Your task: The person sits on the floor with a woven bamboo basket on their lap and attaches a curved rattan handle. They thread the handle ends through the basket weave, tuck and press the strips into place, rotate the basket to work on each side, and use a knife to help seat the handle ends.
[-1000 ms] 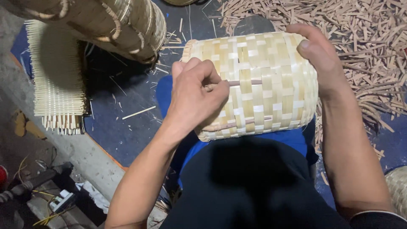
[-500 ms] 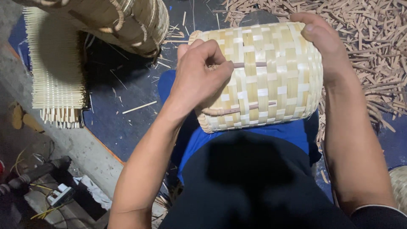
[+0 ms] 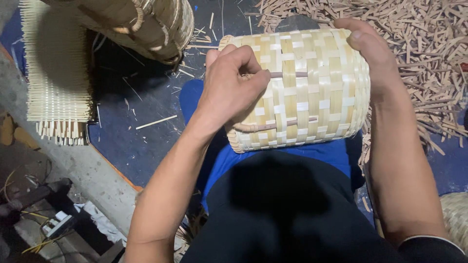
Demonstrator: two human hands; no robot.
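**On the lap: woven basket held sideways, left hand at the strip**

Across the lap I see the woven bamboo basket (image 3: pixel 312 87) lying on its side, long axis running left to right, resting on blue cloth (image 3: pixel 292 153). My left hand (image 3: pixel 234 90) sits on the basket's left half, fingers pinched together on the end of a thin brown strip (image 3: pixel 290 74) threaded through the weave. My right hand (image 3: pixel 373 51) is cupped over the far right end, gripping the rim. The left hand is nearer the strip, which points away to its right. A bamboo mat (image 3: pixel 56 78) lies on the floor at left, with cut slivers (image 3: pixel 429 44) at right. Compared with half a second ago, the basket has barely moved; both grips are unchanged.
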